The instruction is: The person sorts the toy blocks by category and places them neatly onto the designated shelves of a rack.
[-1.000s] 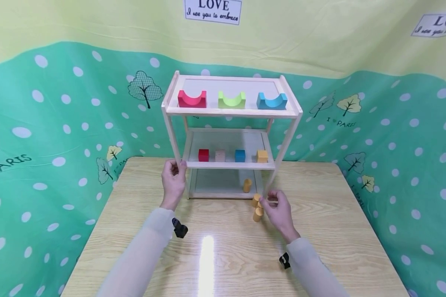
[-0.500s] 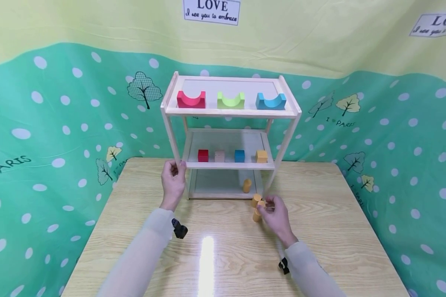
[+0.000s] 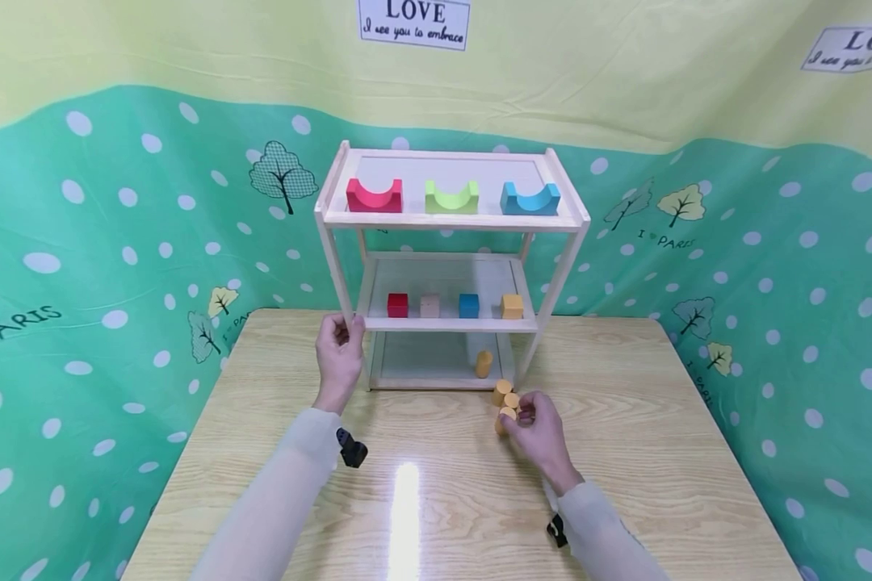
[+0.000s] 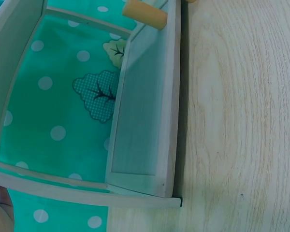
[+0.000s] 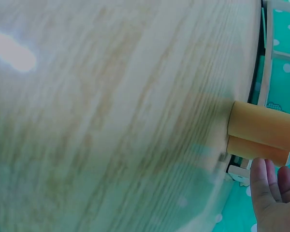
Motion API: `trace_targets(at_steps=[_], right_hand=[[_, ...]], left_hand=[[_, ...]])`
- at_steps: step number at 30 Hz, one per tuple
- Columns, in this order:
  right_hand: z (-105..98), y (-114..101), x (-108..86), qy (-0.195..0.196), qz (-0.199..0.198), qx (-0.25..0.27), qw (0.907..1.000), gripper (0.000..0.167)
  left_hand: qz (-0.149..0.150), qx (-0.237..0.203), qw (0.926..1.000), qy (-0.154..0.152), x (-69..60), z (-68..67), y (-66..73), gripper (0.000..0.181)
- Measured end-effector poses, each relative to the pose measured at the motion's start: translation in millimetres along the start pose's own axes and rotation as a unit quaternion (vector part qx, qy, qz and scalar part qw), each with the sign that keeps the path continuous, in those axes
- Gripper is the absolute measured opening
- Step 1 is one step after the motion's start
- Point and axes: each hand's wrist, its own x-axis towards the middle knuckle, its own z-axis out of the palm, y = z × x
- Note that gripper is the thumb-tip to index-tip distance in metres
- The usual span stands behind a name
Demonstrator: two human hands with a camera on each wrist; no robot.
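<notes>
A pale wooden shelf rack [image 3: 445, 324] stands upright on the table. My left hand [image 3: 338, 359] grips its left front post, also seen at the lower left of the left wrist view. Just in front of the rack's right foot, several orange-yellow wooden cylinders [image 3: 502, 390] stand close together. My right hand [image 3: 543, 432] is at the nearest cylinder [image 3: 504, 425], thumb tip against its right side. In the right wrist view, the fingers [image 5: 261, 181] look fairly straight at the edge of two cylinders and do not wrap round them.
Another cylinder [image 3: 484, 364] stands on the bottom shelf. Cubes in red [image 3: 398, 305], pale pink [image 3: 429, 305], blue [image 3: 468, 306] and yellow [image 3: 512, 307] line the middle shelf. Red [image 3: 375, 198], green [image 3: 452, 199] and blue [image 3: 530, 200] arch blocks rest on top. Patterned cloth [image 3: 153, 242] hangs behind.
My right hand has moved slightly nearer to me, from beside the middle of the cylinders to the nearest one. The left hand stays on the post.
</notes>
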Motion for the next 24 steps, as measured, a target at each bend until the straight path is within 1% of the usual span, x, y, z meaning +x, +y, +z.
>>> trace_targets(at_steps=[5,12,17,24], right_hand=[[3.9,4.0,-2.3,-0.002,0.001,-0.002,1.0000,0.040],[8.0,5.6,-4.4,-0.002,-0.012,-0.002,0.9999,0.037],[9.3,5.2,-5.4,-0.001,-0.017,-0.013,0.9998,0.037],[12.1,6.7,-5.4,0.008,-0.024,-0.028,0.9993,0.035]], left_hand=[[-0.006,-0.004,1.0000,-0.001,0.4,0.1,-1.8,0.021],[-0.015,-0.008,0.9998,0.008,5.6,0.6,-37.1,0.030],[-0.011,-0.008,0.9998,0.012,5.6,0.9,-37.4,0.030],[-0.019,-0.005,0.9998,0.006,6.2,0.4,-37.2,0.029]])
